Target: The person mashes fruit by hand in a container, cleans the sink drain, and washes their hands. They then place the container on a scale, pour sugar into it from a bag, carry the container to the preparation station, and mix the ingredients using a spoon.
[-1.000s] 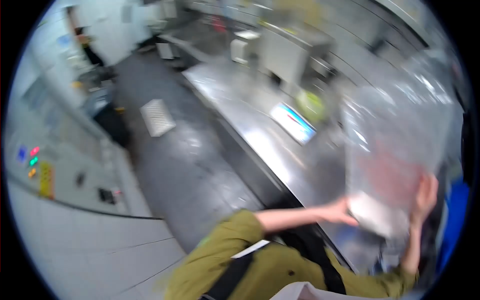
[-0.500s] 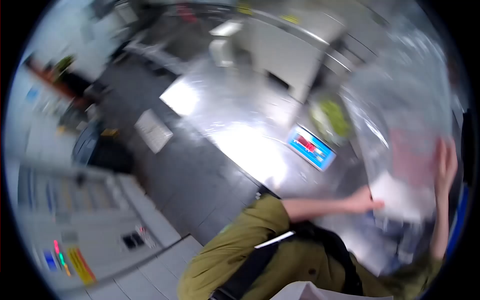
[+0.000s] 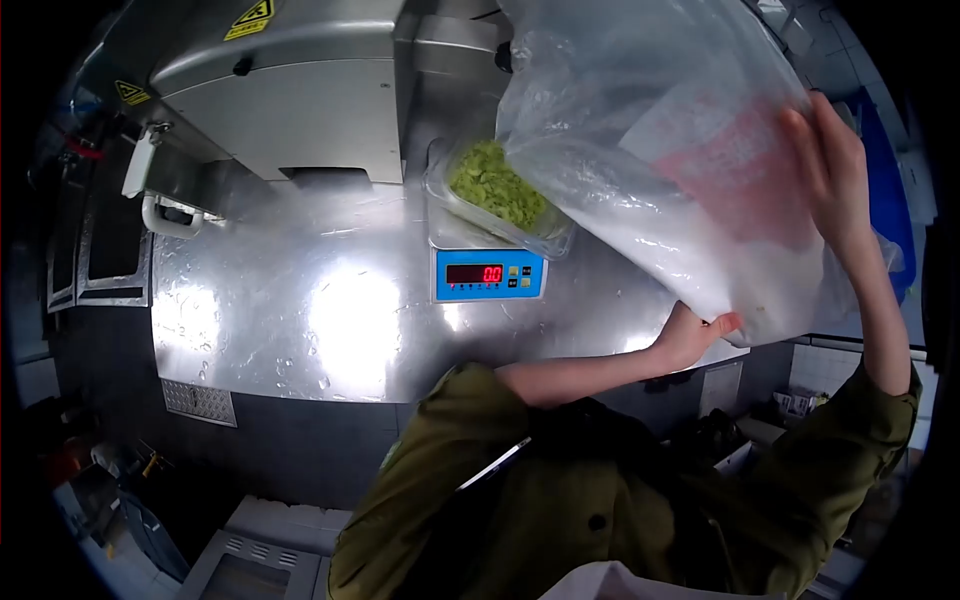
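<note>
- Steel machine bearing two yellow warning labels
- White loop handle, left of the machine
- Blue sheet-like item, well right of the machine

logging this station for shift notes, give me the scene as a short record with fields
left hand: gripping the lower edge of a plastic bag
right hand: fingers against the bag's right side
bag look: large, translucent, red and white showing
scale: display reads 0.0
clear tub: on the scale, holding green pieces
counter: shiny metal
machine: metal housing, yellow warning labels
</note>
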Demonstrator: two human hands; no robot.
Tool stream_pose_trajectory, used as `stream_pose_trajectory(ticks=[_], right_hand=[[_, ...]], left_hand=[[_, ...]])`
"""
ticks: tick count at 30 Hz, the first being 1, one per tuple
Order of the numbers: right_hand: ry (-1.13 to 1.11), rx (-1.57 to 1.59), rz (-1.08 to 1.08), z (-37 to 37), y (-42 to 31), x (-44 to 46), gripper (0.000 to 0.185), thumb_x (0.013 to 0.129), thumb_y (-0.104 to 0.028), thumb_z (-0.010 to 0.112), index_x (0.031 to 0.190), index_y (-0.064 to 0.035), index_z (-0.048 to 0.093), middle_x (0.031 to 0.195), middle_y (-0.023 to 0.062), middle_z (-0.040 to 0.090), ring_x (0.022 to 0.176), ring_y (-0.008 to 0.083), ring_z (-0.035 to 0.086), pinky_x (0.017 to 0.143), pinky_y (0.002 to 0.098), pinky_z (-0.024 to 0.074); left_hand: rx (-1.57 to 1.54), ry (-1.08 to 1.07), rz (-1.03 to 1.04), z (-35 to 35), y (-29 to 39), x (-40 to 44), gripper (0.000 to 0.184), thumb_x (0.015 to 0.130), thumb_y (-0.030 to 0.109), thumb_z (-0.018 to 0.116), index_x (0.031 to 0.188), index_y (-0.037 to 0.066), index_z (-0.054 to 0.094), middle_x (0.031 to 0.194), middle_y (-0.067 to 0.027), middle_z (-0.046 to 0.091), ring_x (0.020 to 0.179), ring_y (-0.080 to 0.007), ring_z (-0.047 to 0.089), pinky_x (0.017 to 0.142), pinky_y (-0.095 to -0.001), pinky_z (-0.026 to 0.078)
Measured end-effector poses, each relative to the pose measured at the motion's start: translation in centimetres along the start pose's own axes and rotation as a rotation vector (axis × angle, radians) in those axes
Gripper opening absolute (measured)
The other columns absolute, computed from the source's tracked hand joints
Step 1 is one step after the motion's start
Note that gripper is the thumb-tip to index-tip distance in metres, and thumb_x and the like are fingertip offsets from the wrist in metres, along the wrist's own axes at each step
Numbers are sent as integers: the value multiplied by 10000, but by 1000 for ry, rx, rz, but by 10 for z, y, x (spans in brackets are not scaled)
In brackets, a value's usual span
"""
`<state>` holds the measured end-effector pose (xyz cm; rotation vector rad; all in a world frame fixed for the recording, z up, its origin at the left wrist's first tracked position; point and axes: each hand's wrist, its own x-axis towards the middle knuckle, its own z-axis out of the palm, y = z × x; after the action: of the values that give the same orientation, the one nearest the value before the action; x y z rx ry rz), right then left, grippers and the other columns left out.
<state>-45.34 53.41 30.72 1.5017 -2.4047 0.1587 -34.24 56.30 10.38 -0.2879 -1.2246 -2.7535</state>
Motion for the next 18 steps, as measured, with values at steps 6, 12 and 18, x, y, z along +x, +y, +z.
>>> stream_pose_trajectory(ticks=[6,12,18], right_hand=[[-42,-34,-16,12,-8,-1,136,838,-130,484,789,-5,466,576,103,413,488,167,376,462,249,330],[-77,-53,35,12,-9,6,141,822,-110,497,750,1,449,569,120,411,473,201,381,451,275,332],[-36,-99,-12,12,-13,3,138,809,-100,506,732,-1,447,568,138,419,474,251,396,453,291,337]], left_hand=[[41,-80,-55,-2,-7,3,267,785,123,551,1003,-8,470,976,-103,500,922,-200,459,809,-328,359],[-6,25,7,6,-9,6,208,781,106,542,944,-14,493,923,-101,504,886,-203,473,776,-330,373],[9,-32,-44,2,-8,9,193,775,112,548,910,-16,497,903,-101,499,866,-199,472,759,-333,375]])
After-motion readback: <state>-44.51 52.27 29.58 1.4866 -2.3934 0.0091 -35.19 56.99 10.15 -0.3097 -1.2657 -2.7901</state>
